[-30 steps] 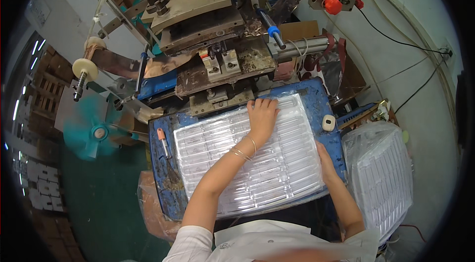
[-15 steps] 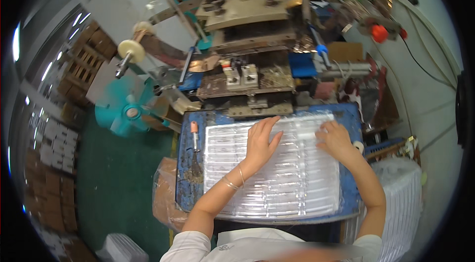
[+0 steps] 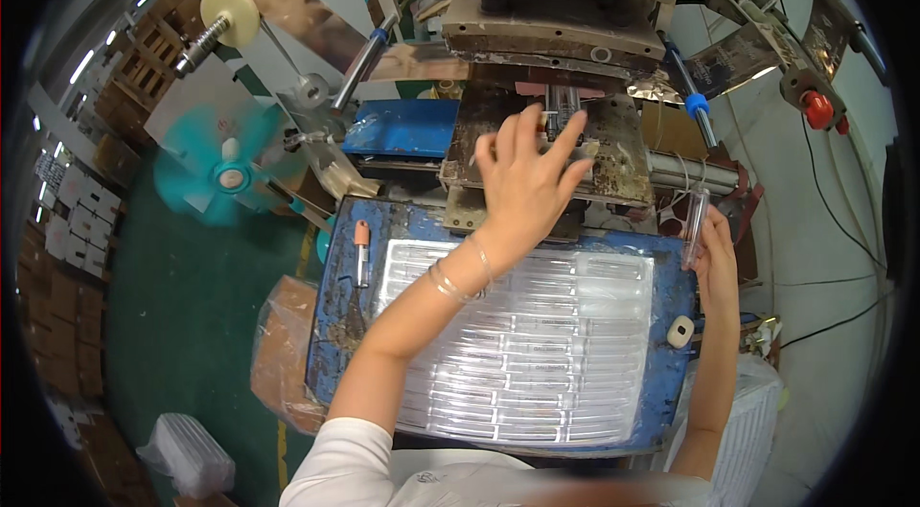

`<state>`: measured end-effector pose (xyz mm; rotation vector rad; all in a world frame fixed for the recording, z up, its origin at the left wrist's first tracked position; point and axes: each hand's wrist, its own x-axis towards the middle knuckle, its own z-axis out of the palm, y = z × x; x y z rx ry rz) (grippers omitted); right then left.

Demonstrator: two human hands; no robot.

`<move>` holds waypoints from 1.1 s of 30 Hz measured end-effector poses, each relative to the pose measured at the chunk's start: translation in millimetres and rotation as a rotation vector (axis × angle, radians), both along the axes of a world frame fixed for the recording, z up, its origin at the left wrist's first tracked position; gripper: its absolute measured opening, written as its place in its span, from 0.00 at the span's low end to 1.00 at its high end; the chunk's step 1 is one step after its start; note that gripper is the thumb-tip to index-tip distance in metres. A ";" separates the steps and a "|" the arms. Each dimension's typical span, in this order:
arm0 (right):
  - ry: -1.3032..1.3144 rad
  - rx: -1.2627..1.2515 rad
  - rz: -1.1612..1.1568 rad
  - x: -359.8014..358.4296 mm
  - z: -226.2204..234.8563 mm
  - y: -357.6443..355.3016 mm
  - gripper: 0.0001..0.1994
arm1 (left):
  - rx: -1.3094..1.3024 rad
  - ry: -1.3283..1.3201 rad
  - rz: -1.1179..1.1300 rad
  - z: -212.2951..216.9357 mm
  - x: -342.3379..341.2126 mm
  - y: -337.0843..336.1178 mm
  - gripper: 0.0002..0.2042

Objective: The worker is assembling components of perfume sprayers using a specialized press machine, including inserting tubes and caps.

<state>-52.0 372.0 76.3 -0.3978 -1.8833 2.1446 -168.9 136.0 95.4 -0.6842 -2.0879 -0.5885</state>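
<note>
My left hand (image 3: 525,183) reaches over the metal fixture (image 3: 613,157) of the press, fingers spread. A clear tube (image 3: 563,104) lies in the fixture just beyond its fingertips; whether they touch it I cannot tell. Off the right edge of the blue table (image 3: 331,354), my right hand (image 3: 716,253) holds another clear tube (image 3: 697,224) nearly upright between thumb and fingers. Below both hands, a clear plastic tray (image 3: 517,354) carries rows of clear tubes. Its upper right part looks paler, with fewer tubes showing.
Above the fixture hangs the press's heavy plate (image 3: 565,23). Copper-coloured foil (image 3: 316,13) runs from a spool at the left. An orange-capped tool (image 3: 361,253) and a small white object (image 3: 680,332) lie on the table. A teal fan (image 3: 230,178) stands at the left.
My left hand has gone from the tray forward to the fixture. My right hand has left the tray's upper right and now holds a clear tube out to the right. The view has shifted.
</note>
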 end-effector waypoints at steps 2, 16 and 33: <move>0.003 0.052 0.009 -13.0 7.2 -9.4 0.16 | -0.041 0.024 0.019 2.1 -15.5 9.8 0.17; 0.159 0.803 0.032 -144.9 46.7 -100.4 0.19 | 0.045 -0.312 -0.364 -32.2 119.8 -74.8 0.20; 0.330 0.646 -0.028 -175.0 21.1 -96.1 0.21 | 0.168 -0.649 -0.317 -77.2 160.1 -116.6 0.18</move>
